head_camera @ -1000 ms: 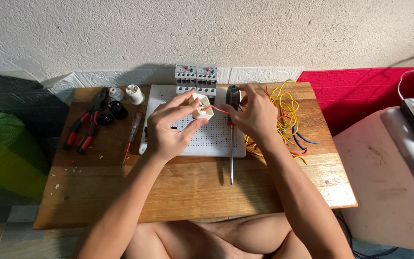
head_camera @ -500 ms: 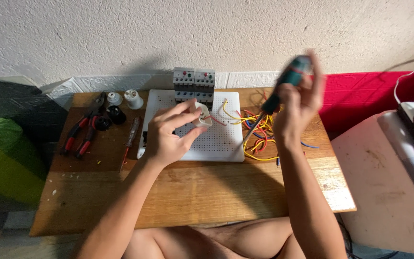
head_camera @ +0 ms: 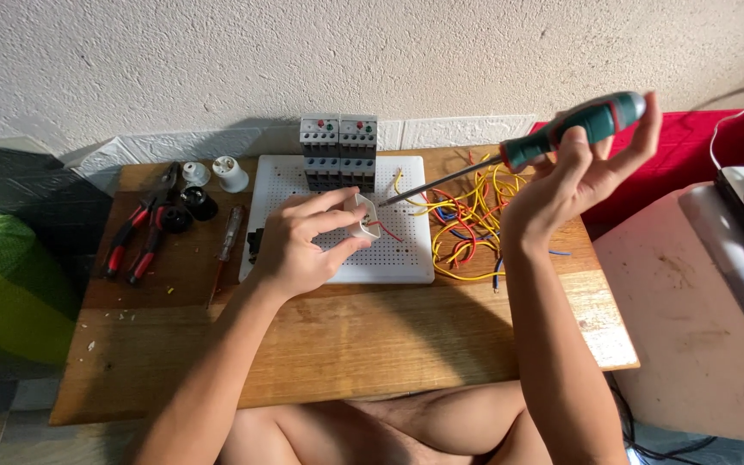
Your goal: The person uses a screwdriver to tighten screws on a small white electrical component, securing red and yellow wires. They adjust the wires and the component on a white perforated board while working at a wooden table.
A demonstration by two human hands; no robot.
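The right hand [head_camera: 574,168] had swung its gripped green screwdriver [head_camera: 553,142] level, tip toward the white lamp socket [head_camera: 362,215] the left hand [head_camera: 303,241] stayed pinching.

Wire tangle [head_camera: 467,220] crowds board [head_camera: 406,263]

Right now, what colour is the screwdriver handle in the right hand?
Dark green with a red band, on the screwdriver in the right hand; head view.

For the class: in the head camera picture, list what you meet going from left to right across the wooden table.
Red-handled pliers → white lamp socket → left hand holding a small white fitting → tangle of coloured wires → right hand holding a green-handled screwdriver.
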